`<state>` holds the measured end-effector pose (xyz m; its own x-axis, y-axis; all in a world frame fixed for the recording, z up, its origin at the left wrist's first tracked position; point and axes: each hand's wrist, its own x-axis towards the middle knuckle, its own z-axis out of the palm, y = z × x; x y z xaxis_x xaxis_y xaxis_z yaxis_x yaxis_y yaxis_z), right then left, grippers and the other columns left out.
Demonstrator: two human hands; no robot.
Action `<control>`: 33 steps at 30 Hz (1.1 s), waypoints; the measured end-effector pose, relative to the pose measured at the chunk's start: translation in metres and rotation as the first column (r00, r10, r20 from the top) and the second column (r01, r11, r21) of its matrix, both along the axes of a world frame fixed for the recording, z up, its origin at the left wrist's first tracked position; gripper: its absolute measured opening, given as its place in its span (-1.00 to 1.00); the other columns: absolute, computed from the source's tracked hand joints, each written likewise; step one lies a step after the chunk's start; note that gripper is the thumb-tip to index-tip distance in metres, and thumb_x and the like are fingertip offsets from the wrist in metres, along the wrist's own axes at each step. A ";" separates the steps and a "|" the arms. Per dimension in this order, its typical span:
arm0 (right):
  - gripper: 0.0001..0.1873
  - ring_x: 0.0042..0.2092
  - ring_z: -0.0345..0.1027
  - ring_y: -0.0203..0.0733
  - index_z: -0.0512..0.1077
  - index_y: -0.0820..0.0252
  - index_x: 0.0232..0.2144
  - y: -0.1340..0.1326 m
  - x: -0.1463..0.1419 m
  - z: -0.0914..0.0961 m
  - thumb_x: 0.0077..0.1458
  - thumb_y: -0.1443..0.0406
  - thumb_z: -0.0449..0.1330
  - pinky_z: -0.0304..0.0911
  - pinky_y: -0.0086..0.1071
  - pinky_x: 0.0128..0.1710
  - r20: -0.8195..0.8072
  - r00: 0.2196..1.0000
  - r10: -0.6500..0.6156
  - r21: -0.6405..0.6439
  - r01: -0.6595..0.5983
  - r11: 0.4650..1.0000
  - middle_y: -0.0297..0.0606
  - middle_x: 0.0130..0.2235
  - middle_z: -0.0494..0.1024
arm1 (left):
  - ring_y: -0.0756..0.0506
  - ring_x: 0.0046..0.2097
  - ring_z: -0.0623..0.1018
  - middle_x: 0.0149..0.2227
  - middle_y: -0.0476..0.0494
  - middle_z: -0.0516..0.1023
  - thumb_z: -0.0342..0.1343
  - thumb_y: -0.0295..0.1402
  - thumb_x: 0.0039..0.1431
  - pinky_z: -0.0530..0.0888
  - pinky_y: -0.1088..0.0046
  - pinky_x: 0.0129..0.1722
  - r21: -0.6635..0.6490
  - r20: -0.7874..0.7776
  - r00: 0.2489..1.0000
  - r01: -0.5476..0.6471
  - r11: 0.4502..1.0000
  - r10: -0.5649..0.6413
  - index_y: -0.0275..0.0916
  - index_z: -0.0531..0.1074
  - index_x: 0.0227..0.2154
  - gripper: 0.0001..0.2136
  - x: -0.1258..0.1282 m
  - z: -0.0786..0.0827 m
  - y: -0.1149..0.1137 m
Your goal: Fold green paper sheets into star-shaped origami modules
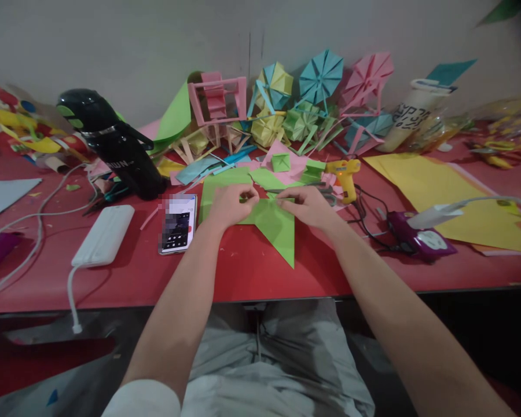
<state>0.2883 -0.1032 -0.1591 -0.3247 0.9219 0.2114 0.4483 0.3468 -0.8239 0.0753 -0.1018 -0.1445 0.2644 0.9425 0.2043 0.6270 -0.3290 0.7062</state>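
Observation:
A light green sheet of paper (275, 227) lies on the red table (252, 272), one pointed corner aimed at me. My left hand (230, 204) pinches its top edge with the fingers closed. My right hand (306, 205) grips the same top edge just to the right, fingers curled. Both hands press a fold along that edge. Another green sheet (219, 182) lies flat behind the left hand.
A phone (178, 223) and a white power bank (104, 234) lie to the left, with a black handheld device (113, 142) behind them. A yellow glue gun (346, 176), a purple gadget (417, 238) and yellow sheets (434, 188) are on the right. Folded paper pinwheels (321, 75) line the wall.

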 end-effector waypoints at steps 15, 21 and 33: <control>-0.70 -0.34 0.47 -0.14 0.67 0.21 -0.34 -0.005 -0.007 -0.003 0.07 0.19 0.18 0.26 -0.31 -0.36 0.061 0.998 -0.002 0.221 -0.012 0.975 -0.17 -0.30 0.70 | -0.06 -0.32 0.50 -0.42 -0.06 0.57 0.14 -0.38 -0.04 0.42 0.38 -0.23 -0.021 0.138 0.985 0.105 0.994 -0.101 -0.23 0.49 -0.49 -0.93 0.011 -0.002 0.000; -0.74 -0.31 0.52 -0.09 0.68 0.17 -0.35 -0.005 -0.001 0.000 0.05 0.20 0.21 0.30 -0.28 -0.35 0.042 0.997 -0.069 0.250 0.056 0.967 -0.16 -0.26 0.71 | -0.05 -0.37 0.47 -0.48 -0.05 0.53 0.14 -0.34 -0.08 0.38 0.37 -0.29 -0.056 0.123 0.991 0.050 0.997 -0.043 -0.22 0.46 -0.56 -0.92 -0.001 -0.002 0.003; -0.82 -0.41 0.40 -0.21 0.61 0.14 -0.46 0.002 0.015 0.001 0.02 0.22 0.23 0.24 -0.32 -0.40 -0.046 0.992 -0.121 0.341 0.129 0.931 -0.25 -0.40 0.65 | -0.05 -0.39 0.45 -0.51 -0.07 0.51 0.15 -0.38 -0.10 0.38 0.40 -0.35 -0.100 0.070 0.996 -0.048 0.994 0.056 -0.23 0.47 -0.58 -0.95 -0.017 -0.002 0.007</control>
